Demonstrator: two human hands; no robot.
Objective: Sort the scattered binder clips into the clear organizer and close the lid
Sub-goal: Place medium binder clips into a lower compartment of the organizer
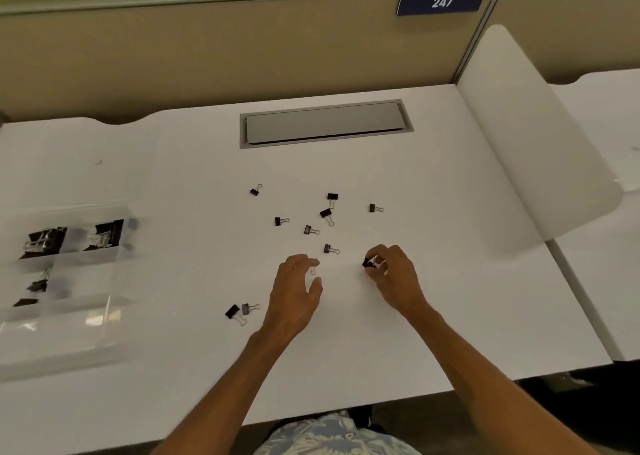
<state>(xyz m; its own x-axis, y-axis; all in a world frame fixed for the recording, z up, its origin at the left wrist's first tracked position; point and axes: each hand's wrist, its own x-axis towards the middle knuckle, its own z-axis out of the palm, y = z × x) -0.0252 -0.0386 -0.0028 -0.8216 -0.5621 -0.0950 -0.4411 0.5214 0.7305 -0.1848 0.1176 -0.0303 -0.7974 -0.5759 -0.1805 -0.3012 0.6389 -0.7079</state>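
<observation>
Several black binder clips lie scattered on the white desk point(415, 316), such as one far back point(255, 190), one at the right point(374, 208) and one just beyond my hands point(329, 249). Two more clips point(239, 311) sit left of my left wrist. My right hand point(394, 274) is shut on black binder clips point(370, 263) at its fingertips. My left hand point(294, 288) hovers palm down with fingers apart; a silver clip handle point(313, 271) shows under its fingers. The clear organizer point(86, 302) stands at the left with its lid open, clips in its compartments.
A grey cable hatch point(325, 124) is set into the desk at the back. A white divider panel point(526, 143) rises along the right side. A beige partition with a blue "247" sign point(442, 2) closes off the back.
</observation>
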